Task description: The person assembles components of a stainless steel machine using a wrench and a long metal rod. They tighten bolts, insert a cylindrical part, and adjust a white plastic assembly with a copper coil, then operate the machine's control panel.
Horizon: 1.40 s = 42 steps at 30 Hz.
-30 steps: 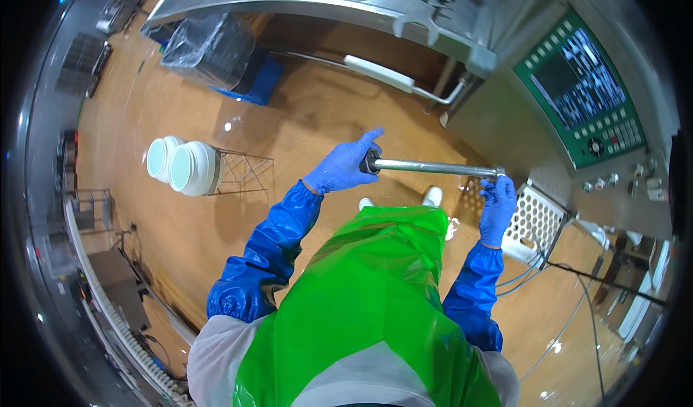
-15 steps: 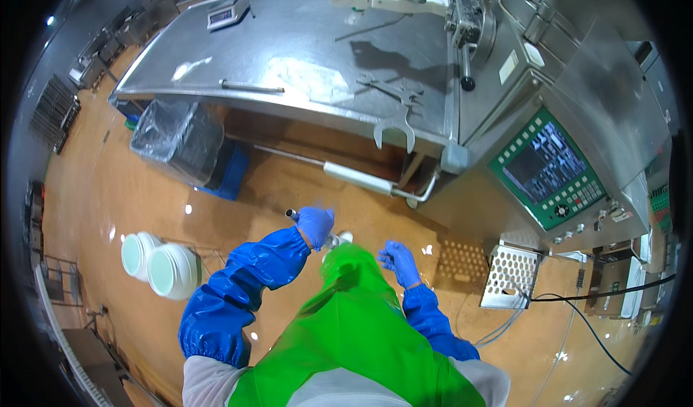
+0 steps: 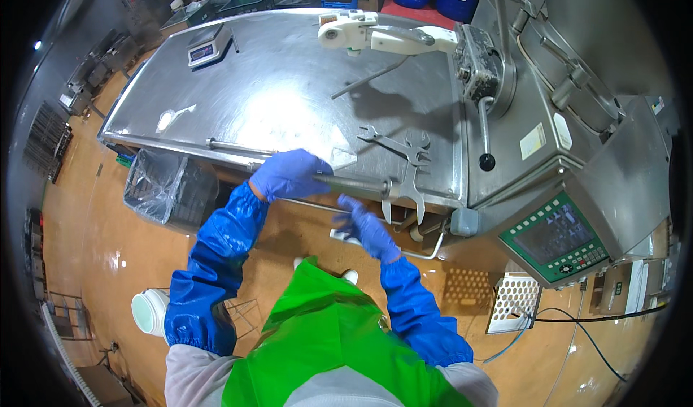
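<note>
At mid-frame the left hand (image 3: 289, 176) wraps its fingers around a long steel rod (image 3: 303, 167) lying along the near edge of the steel worktop (image 3: 274, 96). The right hand (image 3: 368, 228) hovers just below it, fingers loosely spread and holding nothing. With only one hand gripping, the rod could roll off the edge or swing into the wrenches (image 3: 404, 161) resting at its right end, knocking them to the wet-looking orange floor (image 3: 94, 226).

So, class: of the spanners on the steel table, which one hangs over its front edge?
The large double-jawed spanner, beside the rod's right end; the slimmer spanner lies wholly on the table.
</note>
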Tool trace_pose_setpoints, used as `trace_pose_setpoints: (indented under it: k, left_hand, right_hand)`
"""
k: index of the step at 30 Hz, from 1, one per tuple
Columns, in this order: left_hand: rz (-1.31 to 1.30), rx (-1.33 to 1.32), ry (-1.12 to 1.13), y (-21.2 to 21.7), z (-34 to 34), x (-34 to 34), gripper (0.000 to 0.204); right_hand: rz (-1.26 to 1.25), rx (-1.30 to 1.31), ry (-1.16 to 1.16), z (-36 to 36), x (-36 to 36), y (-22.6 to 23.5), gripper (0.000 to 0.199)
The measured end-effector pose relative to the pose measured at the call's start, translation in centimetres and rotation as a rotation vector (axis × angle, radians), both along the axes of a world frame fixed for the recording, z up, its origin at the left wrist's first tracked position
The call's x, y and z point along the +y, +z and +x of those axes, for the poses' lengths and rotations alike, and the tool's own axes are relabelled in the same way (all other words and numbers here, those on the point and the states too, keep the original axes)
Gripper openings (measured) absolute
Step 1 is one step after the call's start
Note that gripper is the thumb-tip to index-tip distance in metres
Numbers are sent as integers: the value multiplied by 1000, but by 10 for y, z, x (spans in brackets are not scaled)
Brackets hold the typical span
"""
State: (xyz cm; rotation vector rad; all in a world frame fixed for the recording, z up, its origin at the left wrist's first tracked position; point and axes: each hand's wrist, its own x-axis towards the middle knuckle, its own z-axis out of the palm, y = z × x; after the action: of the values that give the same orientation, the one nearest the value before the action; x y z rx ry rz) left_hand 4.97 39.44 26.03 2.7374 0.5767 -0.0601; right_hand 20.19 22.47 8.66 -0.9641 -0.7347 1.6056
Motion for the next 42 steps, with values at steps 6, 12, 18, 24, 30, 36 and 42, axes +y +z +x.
trace_pose_setpoints:
  k: [6, 12, 18, 24, 30, 36, 42]
  left_hand:
    - [42, -77, 37, 16, 64, 94, 32]
    - [12, -260, -132, -7, 174, 196, 35]
    - [-67, -401, -271, -37, 286, 249, 35]
    - [-154, -453, -371, -50, 320, 267, 34]
    - [19, -421, -384, -52, 334, 248, 41]
    - [210, -426, -360, -59, 392, 205, 66]
    - [110, -416, -534, -56, 427, 197, 62]
  right_hand:
    - [176, 552, -561, 87, 130, 27, 30]
    - [213, 473, -739, 205, 216, 35, 19]
    - [199, 425, -1059, 293, 250, 60, 20]
    - [219, 403, -1163, 311, 249, 60, 20]
    - [120, 336, -1168, 311, 255, 86, 23]
    - [-56, 162, -1227, 306, 221, 124, 37]
    - [-144, -843, -1356, 203, 113, 182, 39]
